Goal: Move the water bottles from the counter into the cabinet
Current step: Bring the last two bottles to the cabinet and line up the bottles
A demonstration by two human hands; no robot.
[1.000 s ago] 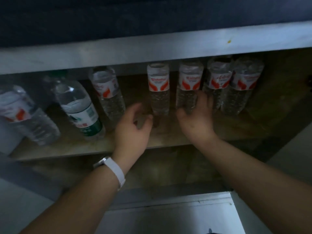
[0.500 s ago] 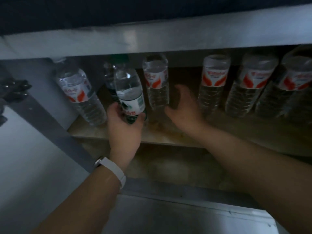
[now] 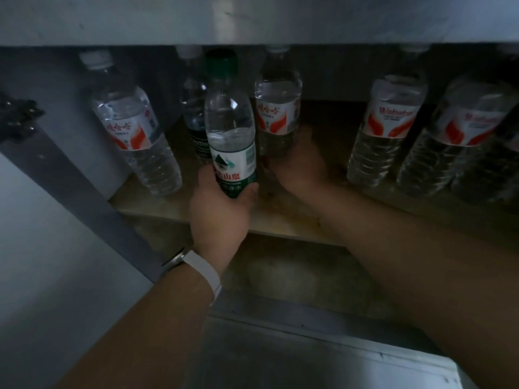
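Grey metal frames the cabinet (image 3: pixel 84 197) on its left side, and a worn wooden shelf (image 3: pixel 280 217) inside carries the water bottles. Farthest left stands a red-labelled bottle (image 3: pixel 134 130), clear ribbed plastic with a pale cap, apart from the hands. Next right, set farther back, a darker bottle (image 3: pixel 195 116) is half hidden behind the green-labelled bottle (image 3: pixel 231 141), a smooth round bottle with a green cap and glossy green-and-white wrap.

The left hand (image 3: pixel 220 211), a white watch strap (image 3: pixel 205 272) at its wrist, has its grip clenched low around the base of that green-labelled bottle, which seems lifted just off the shelf's near edge. Just right of it, the right hand (image 3: pixel 302 167) curls around the bottom of a second red-labelled bottle (image 3: pixel 278 116); the light is dim, so I cannot tell whether that grip is closed on it or only resting against it. Farther right, well apart, two more ribbed bottles (image 3: pixel 384 130) stand side by side.

To do this step well, I would judge that the green-labelled bottle should go down upright in the gap on the shelf, base flat on the wood, without knocking the darker bottle behind. A low hold on thin, flexible plastic leaves the top free to sway, so a slow set-down seems wise.
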